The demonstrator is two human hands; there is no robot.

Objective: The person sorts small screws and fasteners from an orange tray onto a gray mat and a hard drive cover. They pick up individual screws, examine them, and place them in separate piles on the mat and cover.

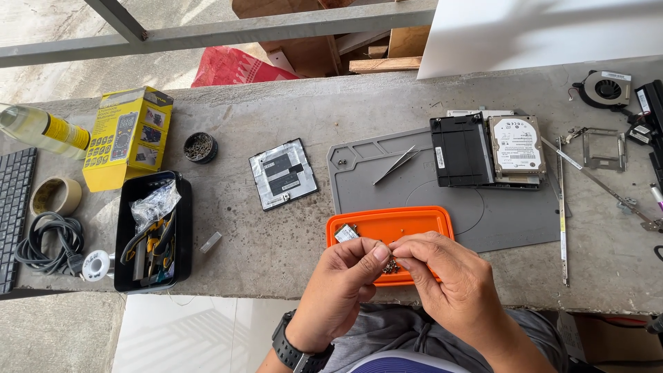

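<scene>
My left hand (343, 287) and my right hand (442, 273) meet over the front of an orange tray (387, 224) on a concrete bench. Their fingertips pinch together at something tiny, too small to tell what it is. Small screws (391, 266) lie in the tray just under my fingers, and a small chip card (346, 233) rests at its left end. A black watch is on my left wrist. Behind the tray lies a grey work mat (497, 214) with tweezers (396, 164) on it.
On the mat's far side sit a black drive caddy (460, 150) and a hard drive (516, 145). A laptop cover panel (283, 173), a tin of screws (200, 147), a black tool box (153, 231), a yellow box (128, 135), tape, cable and keyboard lie left. A fan (607, 88) and brackets lie right.
</scene>
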